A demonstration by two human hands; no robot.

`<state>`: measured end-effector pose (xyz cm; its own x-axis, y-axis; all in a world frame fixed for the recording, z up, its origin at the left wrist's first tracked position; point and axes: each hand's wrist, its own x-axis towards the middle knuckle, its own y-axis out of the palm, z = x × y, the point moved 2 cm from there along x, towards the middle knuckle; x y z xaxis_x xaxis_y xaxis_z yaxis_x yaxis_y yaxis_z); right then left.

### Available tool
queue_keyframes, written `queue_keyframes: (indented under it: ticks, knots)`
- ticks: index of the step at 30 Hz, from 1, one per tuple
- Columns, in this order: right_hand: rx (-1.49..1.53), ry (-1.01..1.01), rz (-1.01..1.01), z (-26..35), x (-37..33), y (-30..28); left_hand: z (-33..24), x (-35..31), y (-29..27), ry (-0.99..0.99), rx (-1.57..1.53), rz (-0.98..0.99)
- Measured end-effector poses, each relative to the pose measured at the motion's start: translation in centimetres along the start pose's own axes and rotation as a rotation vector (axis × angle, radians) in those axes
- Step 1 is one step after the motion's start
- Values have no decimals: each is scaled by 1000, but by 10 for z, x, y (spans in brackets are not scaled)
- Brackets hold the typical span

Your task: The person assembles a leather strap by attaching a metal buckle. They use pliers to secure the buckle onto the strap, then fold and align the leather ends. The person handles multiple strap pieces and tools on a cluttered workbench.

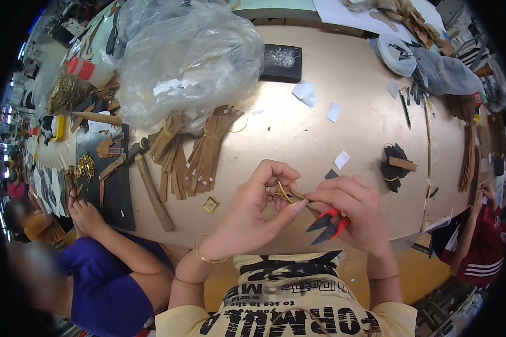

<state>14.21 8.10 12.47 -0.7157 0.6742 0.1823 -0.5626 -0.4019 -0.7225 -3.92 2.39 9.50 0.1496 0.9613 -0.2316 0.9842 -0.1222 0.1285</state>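
Near the table's front edge, my left hand (250, 210) is closed with fingers and thumb around a gold buckle (285, 193). A thin brown strap (299, 197) runs from the buckle to my right hand (351, 205), whose fingertips pinch it. How the strap passes through the buckle is hidden by my fingers. Tucked in the same right hand are red-handled thread snips (339, 228), their dark blades apart and pointing left, below the strap. A second gold buckle (210, 204) lies on the table left of my left hand.
A hammer (153, 194) and bundled brown straps (211, 146) lie to the left, below a big plastic bag (191, 62). Dark bundled straps (395, 168) sit at right. People work close by on both sides, one in a purple sleeve (104, 281).
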Motion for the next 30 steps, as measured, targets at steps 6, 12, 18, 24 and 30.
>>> queue_keyframes:
  ticks: [6, 12, 18, 24, 30]
  knots:
    - [218, 118, -234, 0, 2, 12, 3, -1, 15, 63, -358, -185]
    - [312, 183, -233, -3, -1, 19, 5, -2, 18, 107, -262, -247]
    - [863, 484, -100, -9, -4, 28, 8, -6, 10, 88, -233, -185]
    - [1088, 740, 1, -11, -4, 28, 7, -11, -2, -43, -341, -80]
    - [879, 633, -80, -11, -1, 31, 22, -7, 4, 123, -341, -341]
